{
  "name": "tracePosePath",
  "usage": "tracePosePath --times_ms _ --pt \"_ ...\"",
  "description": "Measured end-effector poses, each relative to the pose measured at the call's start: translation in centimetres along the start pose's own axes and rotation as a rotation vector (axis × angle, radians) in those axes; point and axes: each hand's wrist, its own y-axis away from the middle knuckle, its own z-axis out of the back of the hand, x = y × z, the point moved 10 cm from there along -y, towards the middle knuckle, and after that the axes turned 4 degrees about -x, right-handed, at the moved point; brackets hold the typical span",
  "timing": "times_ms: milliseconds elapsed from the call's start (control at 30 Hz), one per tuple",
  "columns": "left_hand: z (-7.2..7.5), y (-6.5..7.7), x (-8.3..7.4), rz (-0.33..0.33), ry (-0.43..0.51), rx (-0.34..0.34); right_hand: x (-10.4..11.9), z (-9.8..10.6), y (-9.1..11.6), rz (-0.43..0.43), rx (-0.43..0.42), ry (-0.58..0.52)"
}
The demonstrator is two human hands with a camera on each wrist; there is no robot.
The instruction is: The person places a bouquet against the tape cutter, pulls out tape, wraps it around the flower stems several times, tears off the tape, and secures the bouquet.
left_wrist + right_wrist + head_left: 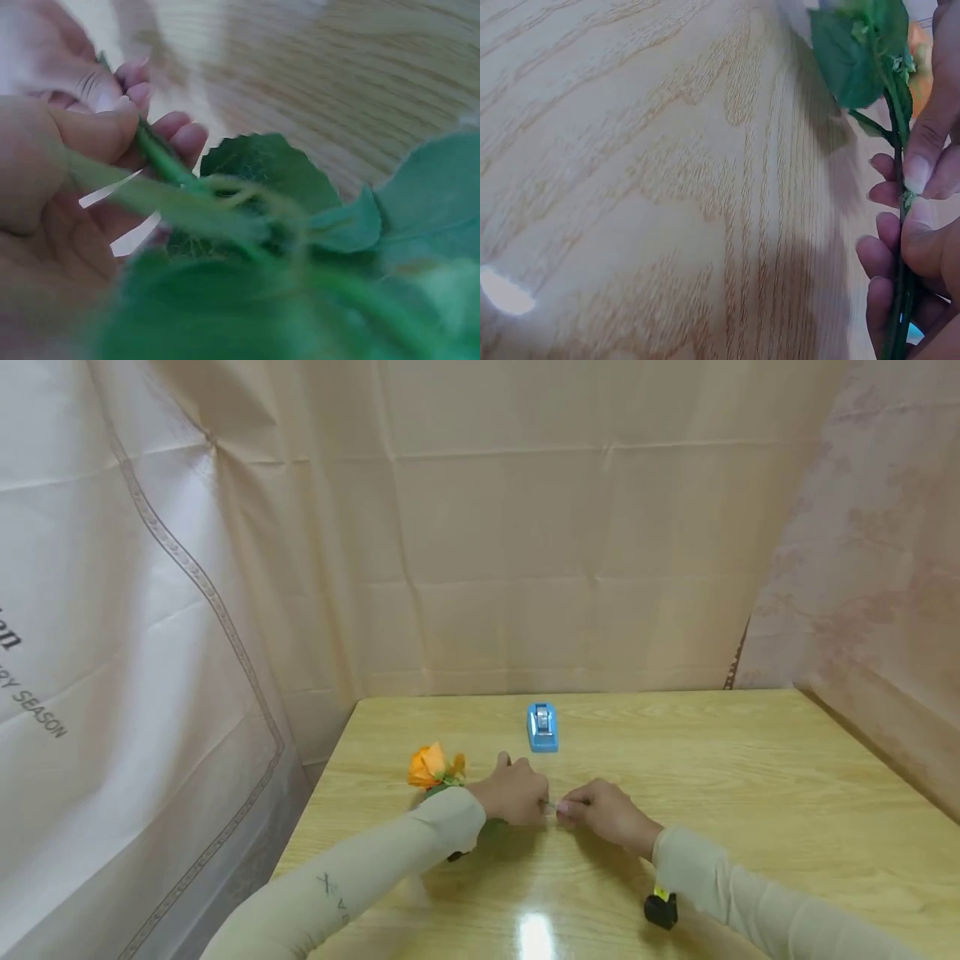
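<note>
An orange rose (429, 767) with green leaves lies to the left of my hands, just above the table. Around its green stem (161, 157), close below the leaves, my left hand (513, 792) curls its thumb and fingers. My right hand (609, 812) pinches the stem farther toward its cut end, the fingertips of both hands nearly meeting. In the right wrist view, two thin stems (900, 262) seem to run side by side through the fingers. Serrated leaves (266, 169) fill much of the left wrist view. Most of the stem is hidden by the hands in the head view.
A blue tape dispenser (542, 727) stands behind the hands toward the back edge. Near the right forearm is a black and yellow tape measure (661, 910). Some small black thing (454, 857) shows partly under the left sleeve. Curtains hang around the wooden table (750, 760).
</note>
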Motion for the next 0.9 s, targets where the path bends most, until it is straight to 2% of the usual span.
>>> tracePosePath --times_ms 100,233,400,633,900 --pt "0.0 -0.2 0.5 0.026 0.093 0.049 0.1 0.3 0.0 -0.024 -0.021 -0.004" --pt "0.0 -0.2 0.8 0.045 0.129 0.075 0.1 0.2 0.1 -0.041 -0.032 -0.018" --pt "0.3 0.1 0.4 0.040 0.097 0.029 0.0 0.1 0.2 -0.050 -0.038 -0.029" --pt "1.4 0.3 -0.3 -0.018 -0.039 -0.095 0.3 0.4 -0.3 -0.032 -0.009 -0.050" --pt "1.2 0.7 -1.4 -0.075 -0.245 -0.191 0.2 -0.1 0.1 -0.072 0.044 -0.047"
